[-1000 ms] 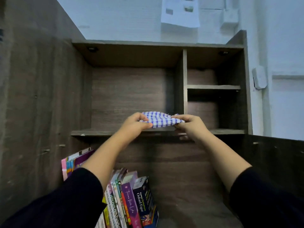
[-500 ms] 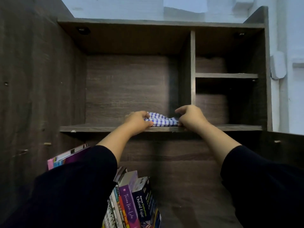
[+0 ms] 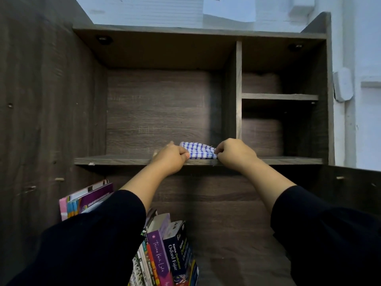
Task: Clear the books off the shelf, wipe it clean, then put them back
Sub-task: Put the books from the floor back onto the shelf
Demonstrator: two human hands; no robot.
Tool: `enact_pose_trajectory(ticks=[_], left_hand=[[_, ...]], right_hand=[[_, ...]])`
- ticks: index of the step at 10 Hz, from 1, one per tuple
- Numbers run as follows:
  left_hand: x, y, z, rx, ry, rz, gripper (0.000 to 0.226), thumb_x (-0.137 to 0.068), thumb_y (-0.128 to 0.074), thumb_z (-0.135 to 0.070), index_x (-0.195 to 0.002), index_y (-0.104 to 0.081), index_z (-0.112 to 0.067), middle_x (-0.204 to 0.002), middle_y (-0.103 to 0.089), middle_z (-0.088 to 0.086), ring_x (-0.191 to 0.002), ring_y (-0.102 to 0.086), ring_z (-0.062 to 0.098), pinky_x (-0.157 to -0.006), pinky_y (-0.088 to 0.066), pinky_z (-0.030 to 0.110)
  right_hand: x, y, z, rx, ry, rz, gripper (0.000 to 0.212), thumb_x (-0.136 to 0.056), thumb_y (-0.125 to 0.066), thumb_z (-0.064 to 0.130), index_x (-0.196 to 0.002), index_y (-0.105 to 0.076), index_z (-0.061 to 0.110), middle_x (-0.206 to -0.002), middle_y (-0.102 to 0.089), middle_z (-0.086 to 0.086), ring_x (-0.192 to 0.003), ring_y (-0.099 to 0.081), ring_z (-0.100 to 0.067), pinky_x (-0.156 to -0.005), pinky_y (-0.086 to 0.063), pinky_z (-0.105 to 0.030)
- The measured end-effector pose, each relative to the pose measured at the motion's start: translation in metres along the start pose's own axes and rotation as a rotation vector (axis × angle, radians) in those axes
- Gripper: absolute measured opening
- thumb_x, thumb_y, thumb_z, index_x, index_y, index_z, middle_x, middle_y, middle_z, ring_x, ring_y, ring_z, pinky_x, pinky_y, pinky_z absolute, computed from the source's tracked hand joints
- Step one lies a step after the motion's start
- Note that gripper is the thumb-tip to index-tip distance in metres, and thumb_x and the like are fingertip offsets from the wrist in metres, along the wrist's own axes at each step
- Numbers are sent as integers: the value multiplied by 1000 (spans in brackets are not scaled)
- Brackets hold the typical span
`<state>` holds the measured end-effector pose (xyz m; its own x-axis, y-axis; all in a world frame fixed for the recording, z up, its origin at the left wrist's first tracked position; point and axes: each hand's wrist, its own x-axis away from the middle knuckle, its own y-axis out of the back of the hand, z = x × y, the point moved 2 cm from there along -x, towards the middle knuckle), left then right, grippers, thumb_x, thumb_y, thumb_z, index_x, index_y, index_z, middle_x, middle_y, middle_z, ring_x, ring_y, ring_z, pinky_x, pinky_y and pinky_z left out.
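Hands (image 3: 172, 154) (image 3: 233, 152) on cloth (image 3: 199, 150), divider (image 3: 238, 89) just right, books (image 3: 171, 252) below.

1. Pale bluish-white wall (image 3: 156, 11) behind the unit, dim cool light.
2. Dark wood-grain side panel (image 3: 41, 100) at left.
3. Paper sheet (image 3: 226, 7) pinned to the wall above.
4. White fitting (image 3: 343, 84) on the wall at right.

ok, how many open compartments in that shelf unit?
3: a wide one on the left, a small upper right one, and a lower right one beneath it. None appear hidden.
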<state>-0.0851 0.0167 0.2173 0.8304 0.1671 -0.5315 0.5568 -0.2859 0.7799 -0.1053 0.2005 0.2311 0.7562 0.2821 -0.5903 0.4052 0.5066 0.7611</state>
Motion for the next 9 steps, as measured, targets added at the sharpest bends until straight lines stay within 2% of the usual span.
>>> enact_pose_trajectory(ticks=[1, 2, 3, 4, 5, 6, 7, 8, 9], left_hand=[[1, 0, -3, 90, 28, 17, 32, -96, -48, -38, -123, -61, -26, -129, -59, 3, -117, -53, 23, -104, -40, 45], [3, 6, -9, -41, 8, -6, 38, -99, -42, -39, -132, -54, -25, -149, -41, 1, -139, -33, 24, -115, -25, 50], [7, 7, -10, -72, 36, 47, 39, -99, -39, -42, -131, -55, -26, -141, -50, 5, -132, -42, 26, -111, -31, 49], [10, 10, -11, -63, 62, 50, 38, -98, -42, -44, -125, -61, -26, -126, -61, 3, -116, -53, 25, -104, -39, 46], [10, 12, -14, -76, 74, 44, 36, -97, -44, -43, -124, -61, -25, -127, -60, 3, -117, -53, 25, -105, -38, 47], [10, 10, -13, -53, 74, 60, 40, -97, -44, -42, -132, -54, -23, -134, -55, 5, -122, -50, 27, -106, -37, 48], [15, 7, -10, -54, 65, 121, 49, -97, -44, -42, -143, -39, -25, -145, -44, 6, -132, -42, 29, -111, -30, 51], [24, 4, -8, -143, 54, 152, 68, -96, -46, -45, -152, -12, -26, -159, -18, 6, -146, -20, 29, -119, -8, 53], [38, 5, -7, -148, 39, 74, 80, -94, -50, -44, -153, 3, -29, -161, -5, 8, -149, -3, 27, -119, -1, 52]], right_hand=[[2, 0, -1, -4, 9, -1, 30, -91, -50, 18, -117, -66, 21, -114, -66, -2, -90, -57, -17, -67, -42, -28], [2, 1, -1, 11, 5, -6, 31, -92, -50, 16, -117, -66, 22, -115, -65, -3, -98, -59, -20, -68, -42, -29], [1, -1, 0, 34, 7, -12, 32, -91, -49, 15, -117, -66, 23, -114, -65, -3, -99, -59, -21, -70, -44, -30], [1, -4, 0, 47, 8, -29, 31, -91, -50, 15, -116, -66, 23, -114, -66, -3, -99, -60, -21, -73, -49, -32], [0, -5, 1, 61, -5, -45, 31, -92, -50, 15, -116, -66, 23, -113, -66, -3, -99, -60, -22, -75, -50, -33], [1, -6, 2, 83, -11, -69, 30, -92, -49, 16, -116, -66, 23, -112, -66, -3, -100, -61, -23, -71, -46, -30], [7, -8, 1, 76, -7, -75, 31, -93, -48, 17, -119, -64, 23, -114, -66, -3, -100, -61, -22, -70, -45, -29], [9, -9, 0, 39, 3, -56, 32, -94, -47, 17, -121, -62, 23, -117, -65, -4, -102, -60, -22, -71, -44, -28], [22, -8, -1, 13, 22, -44, 37, -93, -45, 15, -127, -57, 24, -124, -61, -6, -107, -58, -25, -74, -42, -28]])
